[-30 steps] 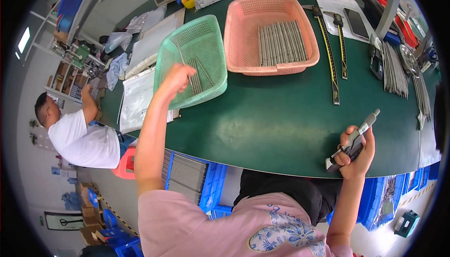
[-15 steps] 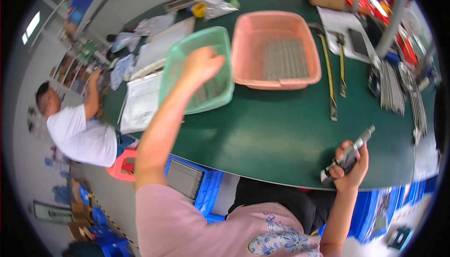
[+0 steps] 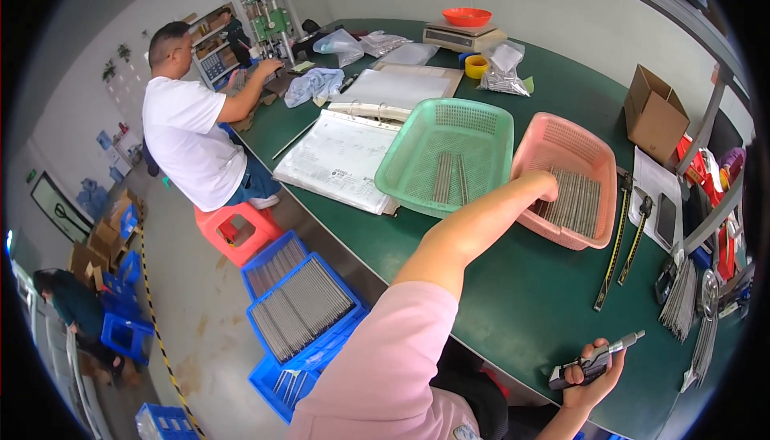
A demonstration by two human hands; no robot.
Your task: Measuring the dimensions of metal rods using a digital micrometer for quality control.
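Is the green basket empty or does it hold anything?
Not empty, but nearly: the green basket holds only a few thin metal rods lying flat on its floor, far fewer than the pink basket beside it.

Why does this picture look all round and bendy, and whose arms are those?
A camera worn on a person's head looks down through a very wide lens, which bends straight edges. The arms are that person's own. The left hand reaches into a pink basket of thin metal rods. The right hand holds a grey handheld measuring tool. On the green table also sit a green basket and an open binder. Another person works on a red stool.
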